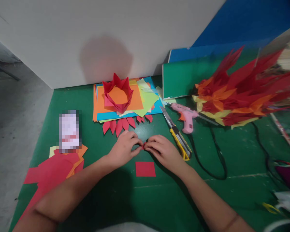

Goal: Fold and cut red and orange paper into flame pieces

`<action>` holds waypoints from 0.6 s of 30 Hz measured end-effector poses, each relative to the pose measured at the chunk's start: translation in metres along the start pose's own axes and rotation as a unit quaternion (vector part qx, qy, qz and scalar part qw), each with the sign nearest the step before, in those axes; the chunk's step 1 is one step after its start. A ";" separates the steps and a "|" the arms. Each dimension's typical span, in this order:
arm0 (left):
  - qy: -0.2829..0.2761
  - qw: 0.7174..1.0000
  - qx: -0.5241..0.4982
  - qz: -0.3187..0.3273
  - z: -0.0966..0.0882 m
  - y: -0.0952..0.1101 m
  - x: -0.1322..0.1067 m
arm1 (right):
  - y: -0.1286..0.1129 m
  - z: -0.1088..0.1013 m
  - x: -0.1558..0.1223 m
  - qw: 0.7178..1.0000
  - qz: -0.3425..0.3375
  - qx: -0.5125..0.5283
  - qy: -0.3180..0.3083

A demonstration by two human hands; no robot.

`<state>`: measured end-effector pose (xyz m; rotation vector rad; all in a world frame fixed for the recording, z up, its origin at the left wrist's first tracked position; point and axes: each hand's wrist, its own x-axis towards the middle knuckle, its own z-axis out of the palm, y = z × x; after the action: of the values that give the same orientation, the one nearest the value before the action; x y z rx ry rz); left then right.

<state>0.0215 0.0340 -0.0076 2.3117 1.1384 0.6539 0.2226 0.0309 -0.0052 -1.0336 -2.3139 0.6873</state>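
Note:
Both hands meet fingertip to fingertip over the green table. My left hand (126, 146) is closed in a pinch on a small piece of red paper (143, 146), mostly hidden by the fingers. Its other side is pinched by my right hand (162, 149), also closed. Just below them a flat red paper rectangle (145, 169) lies on the table. Beyond the hands, several pointed red paper pieces (119, 125) lie in a row. A red folded paper ring with pointed tips (130, 96) stands on a stack of coloured paper (96, 108).
Right of the hands lie a yellow box cutter (175, 132) and a pink glue gun (188, 117) with a black cord. A red and orange paper flower piece (236, 93) stands at the right. Red paper sheets (55, 169) and a blurred-out rectangular object (69, 129) are at the left.

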 end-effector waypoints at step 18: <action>-0.016 1.000 0.013 0.023 -0.002 0.001 0.001 | -0.006 0.002 0.003 0.998 0.025 -0.039 -0.035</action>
<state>0.0215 0.0348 -0.0057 2.3676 1.0885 0.6206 0.2168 0.0292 -0.0018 -1.1225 -2.3992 0.6681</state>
